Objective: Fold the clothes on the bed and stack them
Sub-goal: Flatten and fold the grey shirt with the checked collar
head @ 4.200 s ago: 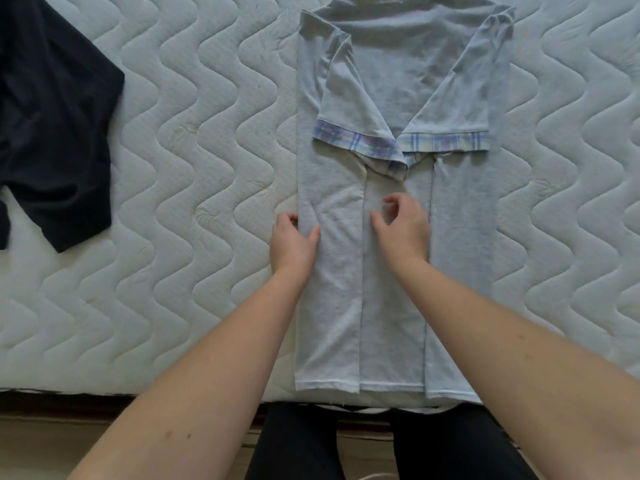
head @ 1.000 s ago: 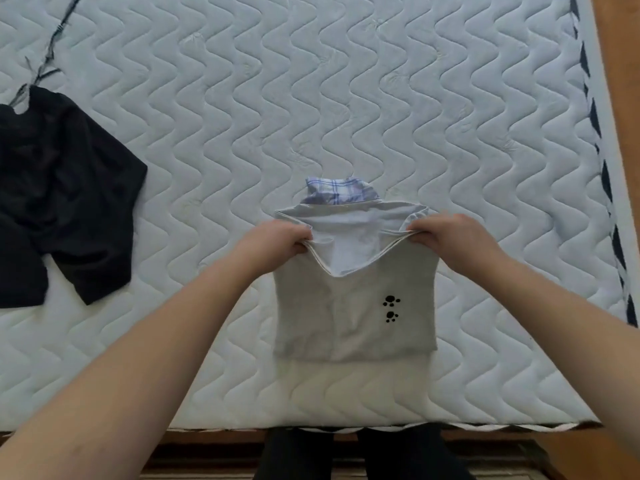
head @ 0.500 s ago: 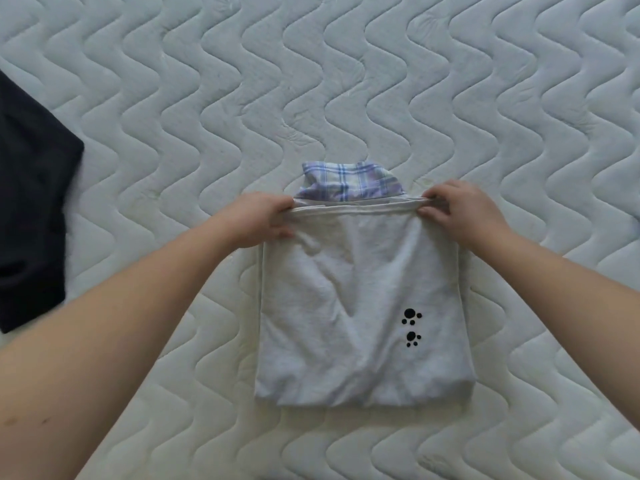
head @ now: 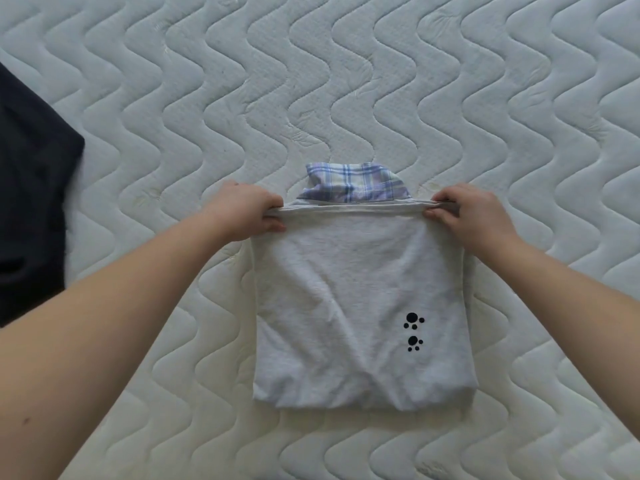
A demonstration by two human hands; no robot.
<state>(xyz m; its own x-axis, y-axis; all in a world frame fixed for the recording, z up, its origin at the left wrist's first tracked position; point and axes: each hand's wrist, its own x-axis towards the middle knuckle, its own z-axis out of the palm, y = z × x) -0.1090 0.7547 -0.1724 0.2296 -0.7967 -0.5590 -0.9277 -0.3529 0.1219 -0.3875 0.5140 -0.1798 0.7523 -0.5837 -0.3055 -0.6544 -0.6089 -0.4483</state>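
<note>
- Centrally, grey shirt [head: 349, 306] lies folded to a rough rectangle on the quilted white mattress [head: 346, 81], flat, some creases across the middle.
- Plaid collar [head: 353, 183] sticks out past the shirt's far edge, blue-and-lilac check.
- Two small black paw prints [head: 413, 331] on the shirt's near right part, one just nearer than the other.
- Left hand [head: 247, 213] at the far left corner of the fold: fingers curled over the hem, thumb under, pinching the fabric edge.
- Right hand [head: 474, 214] at the far right corner, same hold: fingers bent down over the edge, thumb tip against the cloth from the near side.
- Hem runs taut and straight between the two hands.
- Both forearms bare, reaching in from the near corners.
- Dark garment [head: 31, 209] at the left edge, partly out of view, spread loose on the mattress, well apart from the shirt.
</note>
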